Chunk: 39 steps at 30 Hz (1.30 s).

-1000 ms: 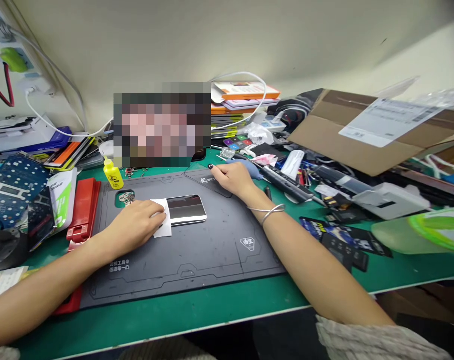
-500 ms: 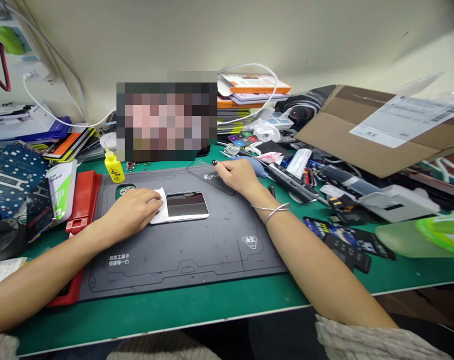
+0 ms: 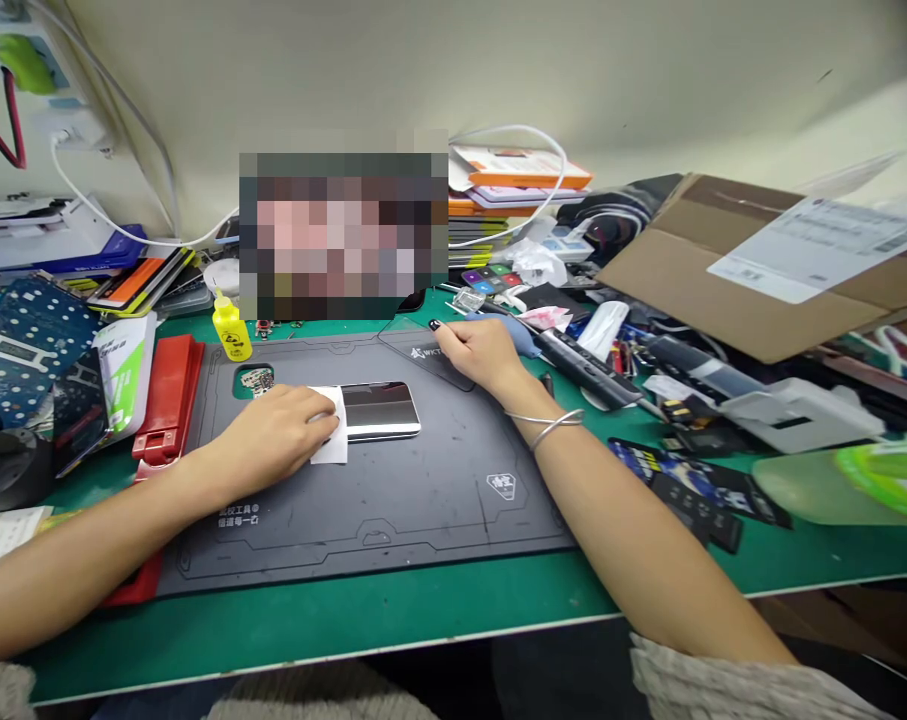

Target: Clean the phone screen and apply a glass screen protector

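Note:
A smartphone [image 3: 382,408] with a dark, glossy screen lies on the grey work mat [image 3: 415,520]. My left hand [image 3: 284,430] presses a white wipe [image 3: 331,455] onto the phone's left part, fingers together on top, hiding that end. Further right and back, my right hand [image 3: 479,350] is closed above the mat's far edge, beside a dark triangular sheet [image 3: 430,352]. A small black tip [image 3: 433,325] shows at its thumb; what the fingers hold, if anything, is hidden. Metal parts [image 3: 256,380] sit in the mat's green cut-out behind my left hand.
A yellow dropper bottle [image 3: 232,328] stands at the mat's back left, beside a red tool [image 3: 169,400]. Tools, including a black pen-shaped one [image 3: 588,365], and a cardboard box [image 3: 723,260] crowd the right. A pixelated patch [image 3: 340,235] covers the back middle.
My left hand and the wipe have slid slightly right over the phone, and the wipe now hangs past its near edge. My right hand holds nearly the same pose. The view has shifted slightly.

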### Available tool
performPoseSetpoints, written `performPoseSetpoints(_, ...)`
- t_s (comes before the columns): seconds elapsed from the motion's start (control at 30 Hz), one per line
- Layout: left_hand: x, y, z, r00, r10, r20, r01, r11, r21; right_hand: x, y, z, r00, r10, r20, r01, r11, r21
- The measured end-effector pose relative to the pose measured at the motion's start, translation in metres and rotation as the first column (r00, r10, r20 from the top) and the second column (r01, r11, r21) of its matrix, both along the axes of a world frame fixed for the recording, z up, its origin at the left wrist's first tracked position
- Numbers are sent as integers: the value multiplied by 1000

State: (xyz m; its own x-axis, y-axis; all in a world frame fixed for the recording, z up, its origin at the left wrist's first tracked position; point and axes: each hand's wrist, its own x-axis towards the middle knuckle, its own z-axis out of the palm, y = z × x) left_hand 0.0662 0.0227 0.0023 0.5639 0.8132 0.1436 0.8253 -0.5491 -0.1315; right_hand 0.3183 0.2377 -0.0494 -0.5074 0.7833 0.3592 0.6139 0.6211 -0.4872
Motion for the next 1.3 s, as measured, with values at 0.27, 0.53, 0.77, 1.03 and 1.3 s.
performPoseSetpoints(0.27,1,0,-1,1000,30,-5,-30,1000,10,0,-1,1,1000,-5,11,5,1000,6)
performPoseSetpoints(0.53,-1,1,-1,998,56,-2,-56,998,-5,1,0,0,1000,-5,19,5,1000,-2)
performPoseSetpoints(0.77,-2,1,-3,999,17,33,-16,1000,-12,1,1,-1,1000,-6,16,7,1000,-6)
performPoseSetpoints(1.03,-1,1,-3,1000,-7,30,8,999,-31,2,1,-2,1000,-7,13,7,1000,-10)
performPoseSetpoints(1.3,0,0,-3,1000,15,19,-14,999,-36,1,1,-1,1000,-2,13,2,1000,-9)
